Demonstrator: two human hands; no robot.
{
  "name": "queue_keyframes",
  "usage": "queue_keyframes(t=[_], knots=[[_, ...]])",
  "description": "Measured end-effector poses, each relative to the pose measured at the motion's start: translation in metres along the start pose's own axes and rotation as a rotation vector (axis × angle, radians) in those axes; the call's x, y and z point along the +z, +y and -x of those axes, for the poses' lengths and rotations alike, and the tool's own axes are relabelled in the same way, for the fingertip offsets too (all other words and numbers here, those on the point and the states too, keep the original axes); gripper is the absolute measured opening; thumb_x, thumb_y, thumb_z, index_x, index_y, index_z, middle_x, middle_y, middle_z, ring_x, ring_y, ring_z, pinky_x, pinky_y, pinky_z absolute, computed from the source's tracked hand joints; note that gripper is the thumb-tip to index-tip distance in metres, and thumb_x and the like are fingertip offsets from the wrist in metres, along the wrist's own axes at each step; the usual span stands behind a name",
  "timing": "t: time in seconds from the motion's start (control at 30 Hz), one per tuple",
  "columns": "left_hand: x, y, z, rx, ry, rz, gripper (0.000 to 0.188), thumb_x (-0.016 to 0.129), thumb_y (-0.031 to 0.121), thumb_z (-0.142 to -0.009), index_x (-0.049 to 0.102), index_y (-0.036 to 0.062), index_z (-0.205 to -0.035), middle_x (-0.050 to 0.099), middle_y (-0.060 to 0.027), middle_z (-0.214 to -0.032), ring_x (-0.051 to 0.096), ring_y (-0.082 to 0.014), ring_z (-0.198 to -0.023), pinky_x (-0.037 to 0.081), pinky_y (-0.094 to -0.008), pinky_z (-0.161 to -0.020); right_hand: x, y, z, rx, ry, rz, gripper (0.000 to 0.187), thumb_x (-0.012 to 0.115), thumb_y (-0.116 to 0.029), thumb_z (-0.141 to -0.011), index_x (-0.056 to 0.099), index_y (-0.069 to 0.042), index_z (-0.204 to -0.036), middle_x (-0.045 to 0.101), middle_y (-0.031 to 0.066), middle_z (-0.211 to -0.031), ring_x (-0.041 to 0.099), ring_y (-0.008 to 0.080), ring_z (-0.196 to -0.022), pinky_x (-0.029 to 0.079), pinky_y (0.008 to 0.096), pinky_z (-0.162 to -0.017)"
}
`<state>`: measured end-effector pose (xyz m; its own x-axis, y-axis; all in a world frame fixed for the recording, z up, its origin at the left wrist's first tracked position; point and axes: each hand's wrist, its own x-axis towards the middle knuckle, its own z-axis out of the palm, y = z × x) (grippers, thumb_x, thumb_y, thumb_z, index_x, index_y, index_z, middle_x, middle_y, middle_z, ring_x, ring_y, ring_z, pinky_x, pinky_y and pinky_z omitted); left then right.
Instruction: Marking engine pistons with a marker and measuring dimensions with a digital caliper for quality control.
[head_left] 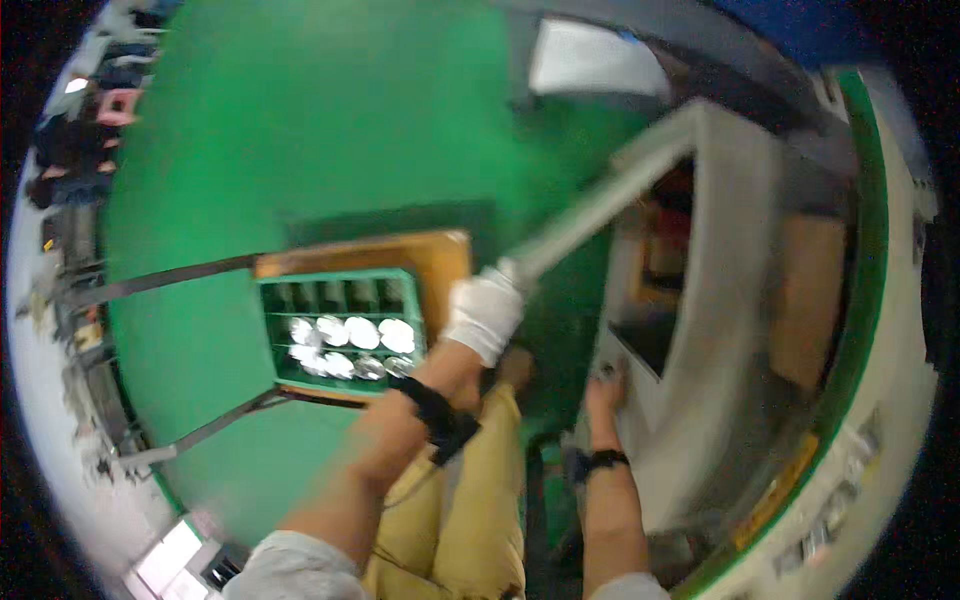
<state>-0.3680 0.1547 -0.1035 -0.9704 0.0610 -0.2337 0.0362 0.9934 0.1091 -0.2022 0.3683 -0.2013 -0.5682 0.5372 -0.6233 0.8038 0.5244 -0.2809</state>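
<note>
My left hand, in a white glove, is closed at the lower end of a long pale bar. The bar slants up and away to the right, to the top of a pale machine housing; motion blurs it. My bare right hand is at the housing's near left side, its fingers curled by a small dark round part that I cannot make out. Left of my gloved hand, a green divided crate holds several shiny silver round pieces in its nearer compartments.
Beneath the crate is an orange-brown board with dark straps or bars running left. A white object stands at the far right of the green floor. A brown panel adjoins the housing's right side. Equipment lines the left edge.
</note>
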Motion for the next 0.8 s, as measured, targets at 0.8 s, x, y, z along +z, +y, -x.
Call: queue_keyframes(t=[0.8], knots=[[-0.009, 0.003, -0.016, 0.179, 0.037, 0.174, 0.029, 0.066, 0.021, -0.080, 0.052, 0.0098, -0.102, 0.061, -0.0089, -0.077, 0.062, -0.0298, -0.061, 0.048, -0.0418, -0.050, 0.007, 0.015, -0.279, -0.545, 0.425, -0.224, 0.017, 0.048, -0.020, -0.092, 0.053, -0.004, -0.097, 0.054, 0.0054, -0.082, 0.054, 0.0168, -0.073, 0.048, 0.0251, -0.064]])
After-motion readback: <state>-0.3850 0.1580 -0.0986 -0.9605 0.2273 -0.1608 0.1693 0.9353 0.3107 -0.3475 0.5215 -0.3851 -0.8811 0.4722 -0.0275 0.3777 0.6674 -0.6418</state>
